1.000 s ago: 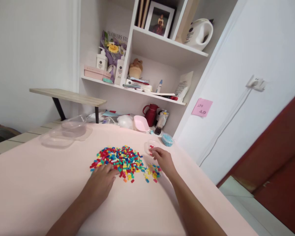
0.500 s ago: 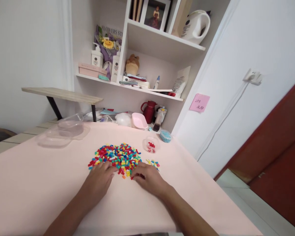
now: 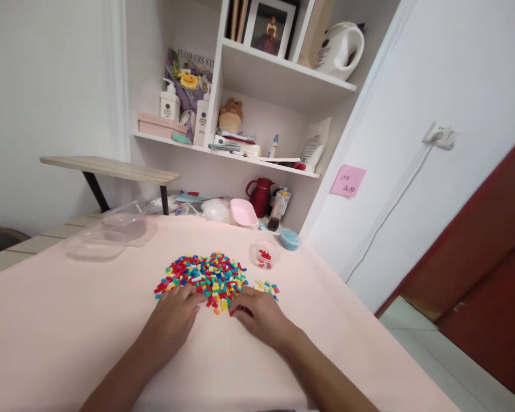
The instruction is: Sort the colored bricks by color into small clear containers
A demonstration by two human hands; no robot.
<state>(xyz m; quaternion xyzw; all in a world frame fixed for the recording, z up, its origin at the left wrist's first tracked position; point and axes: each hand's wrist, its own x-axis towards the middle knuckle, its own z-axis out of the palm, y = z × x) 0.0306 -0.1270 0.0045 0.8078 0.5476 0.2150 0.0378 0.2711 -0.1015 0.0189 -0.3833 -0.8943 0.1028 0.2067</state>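
Note:
Small coloured toy bricks (image 3: 210, 273) lie in a loose heap on the pink-covered table (image 3: 223, 366). My left hand (image 3: 178, 306) rests at the heap's near left edge, fingers stretched over the bricks and thumb apart, with no brick visible in its grip. At the near right edge, my right hand (image 3: 257, 309) has its fingers curled in towards the thumb. Red brick pieces show at and under its fingertips; the fingers partly hide them. Beyond that hand, a small clear tub (image 3: 264, 256) contains several red bricks. A little group of mixed bricks (image 3: 266, 288) lies beside the right hand.
A round tub of light-blue pieces (image 3: 289, 239) stands at the back right. Clear plastic containers (image 3: 96, 245) sit at the left. Along the back are a pink tray (image 3: 244, 213), a red jug (image 3: 261, 195) and a bottle (image 3: 277, 209), below white shelves (image 3: 261, 163).
Both hands keep nearly the same places and poses at the heap. The whole view has shifted slightly downward with the head.

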